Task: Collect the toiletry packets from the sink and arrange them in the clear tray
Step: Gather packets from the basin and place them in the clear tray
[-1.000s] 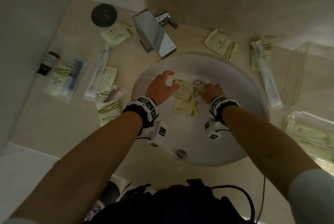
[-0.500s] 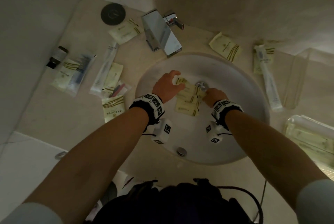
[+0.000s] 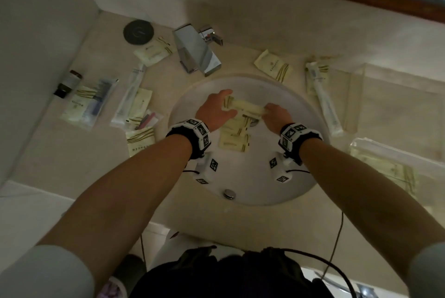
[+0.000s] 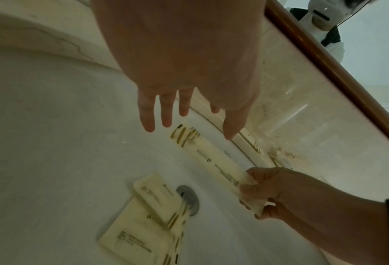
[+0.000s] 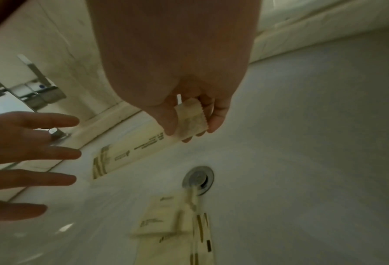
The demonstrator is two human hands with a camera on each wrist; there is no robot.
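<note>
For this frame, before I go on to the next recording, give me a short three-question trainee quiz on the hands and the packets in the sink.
1. True or false: the right hand pinches one end of the long packet.
2. Which fits the left hand? A. fist around the faucet. B. fingers straight, spread near the long packet's striped end. C. lifting the clear tray.
3. Fill in: the packets left in the basin lie beside the ____.

Key
1. True.
2. B. The wrist views show a gap between its fingers and the packet.
3. Drain; one packet edge overlaps it in the sink.
</note>
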